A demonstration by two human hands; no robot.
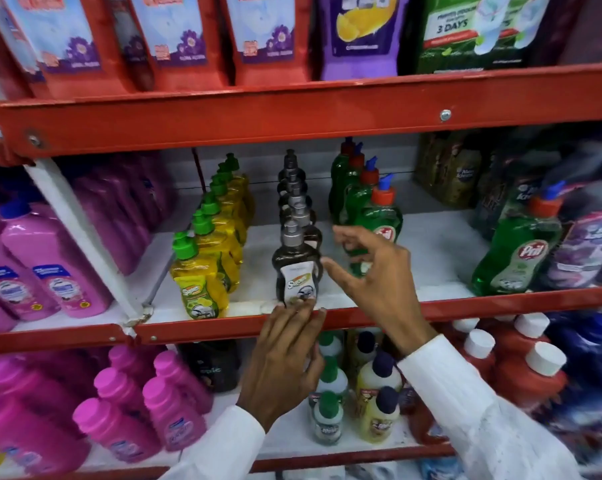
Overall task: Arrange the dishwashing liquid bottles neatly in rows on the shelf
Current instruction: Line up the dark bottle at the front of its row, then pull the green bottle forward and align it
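Middle shelf mostly sorted already. Yellow bottles in tidy row front to back, dark bottles in straight file beside them, green bottles lined up too. One stray green bottle off to right, tilted, well apart from its row, so that's probably what's left. Left hand flat, fingertips touching base of front dark bottle, gripping nothing. Right hand fingers spread, empty, between dark and green rows.

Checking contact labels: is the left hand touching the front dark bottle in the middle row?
Touching. The head view shows the left hand's fingertips overlapping the base of the front dark bottle's label at the shelf edge, no gap visible.
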